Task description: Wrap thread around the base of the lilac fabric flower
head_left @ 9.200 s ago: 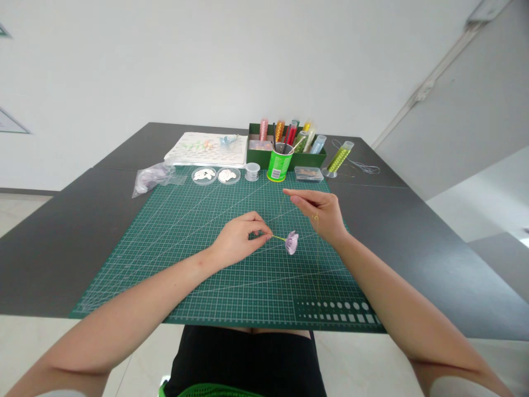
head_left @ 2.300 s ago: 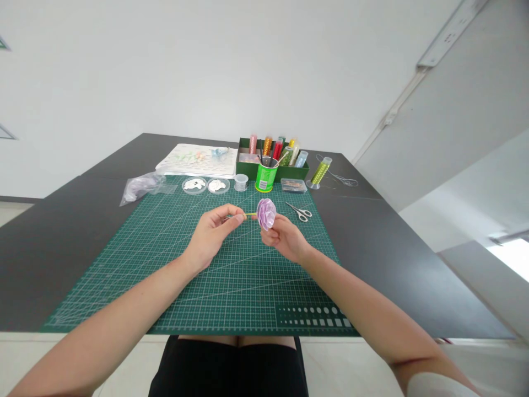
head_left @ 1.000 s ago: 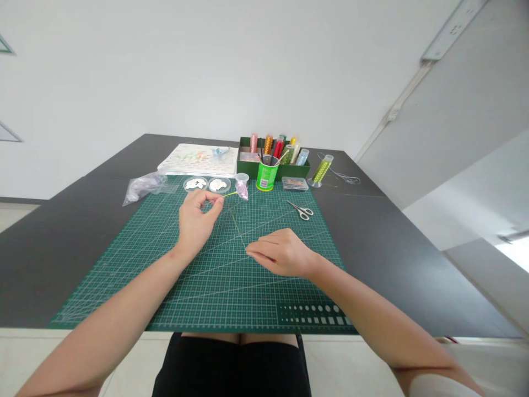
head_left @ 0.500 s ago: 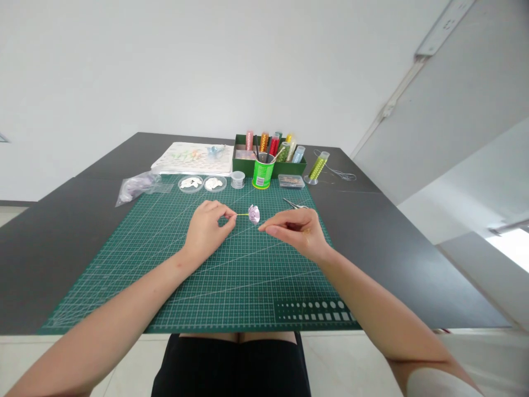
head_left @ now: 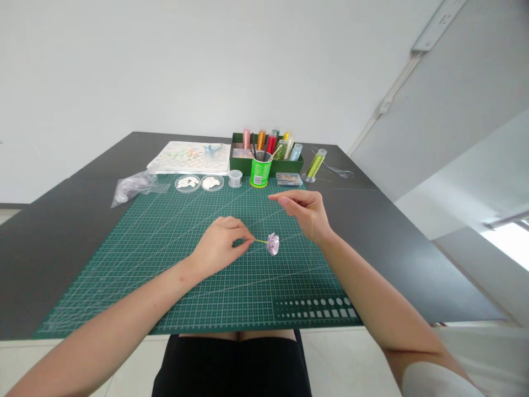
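Observation:
My left hand [head_left: 225, 242] pinches the thin green stem of a small pale purple flower [head_left: 273, 243]. The flower's head points right, over the middle of the green cutting mat [head_left: 165, 292]. Farther back and to the right, my right hand [head_left: 306, 209] is raised, thumb and index finger pressed together. A fine yellow-green thread [head_left: 312, 234] hangs beneath that hand; where it meets the fingertips is too thin to make out. My right hand covers the spot where the scissors lay.
At the back stand a green can [head_left: 260, 172] of tools and a green box [head_left: 238, 165] of thread spools. A green thread spool [head_left: 316, 164] leans at right. Two dishes [head_left: 188, 183] of white pieces, a plastic bag [head_left: 131, 187] and paper sheets [head_left: 173, 157] lie left.
My left hand has brought the flower nearer to me and to the right. My right hand has risen away from the flower, and more of the thread shows below it.

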Demonstrator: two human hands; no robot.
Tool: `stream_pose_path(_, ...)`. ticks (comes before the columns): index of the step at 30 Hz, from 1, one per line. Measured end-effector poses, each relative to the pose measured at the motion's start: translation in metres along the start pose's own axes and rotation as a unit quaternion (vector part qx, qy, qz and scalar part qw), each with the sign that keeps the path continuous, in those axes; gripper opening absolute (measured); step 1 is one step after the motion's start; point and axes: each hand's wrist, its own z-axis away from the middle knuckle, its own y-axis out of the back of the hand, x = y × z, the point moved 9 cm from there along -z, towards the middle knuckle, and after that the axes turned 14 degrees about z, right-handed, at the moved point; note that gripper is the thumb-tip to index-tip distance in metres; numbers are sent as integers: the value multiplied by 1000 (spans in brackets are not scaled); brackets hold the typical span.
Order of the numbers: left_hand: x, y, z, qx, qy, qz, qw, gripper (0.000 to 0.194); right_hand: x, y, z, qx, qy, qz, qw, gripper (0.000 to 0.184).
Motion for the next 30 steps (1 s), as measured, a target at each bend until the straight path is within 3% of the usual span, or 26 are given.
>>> stream_pose_path(8, 24, 1, 2, 12, -40, 47, 998, 10, 20, 2, -7, 3, -22, 9, 1000, 34)
stream_pose_path(19, 34, 15, 5, 49, -59, 88, 993, 12, 39, -9, -7, -34, -11, 98, 994, 33)
stream_pose_path(25, 40, 34, 9, 121, -75, 82, 986, 11, 48, -31, -4, -105, 0, 119, 987, 29)
stream_pose_path(30, 37, 52, 12, 189, -50, 61, 979, 13, 55, -50, 4, -149, -14, 92, 984, 33)
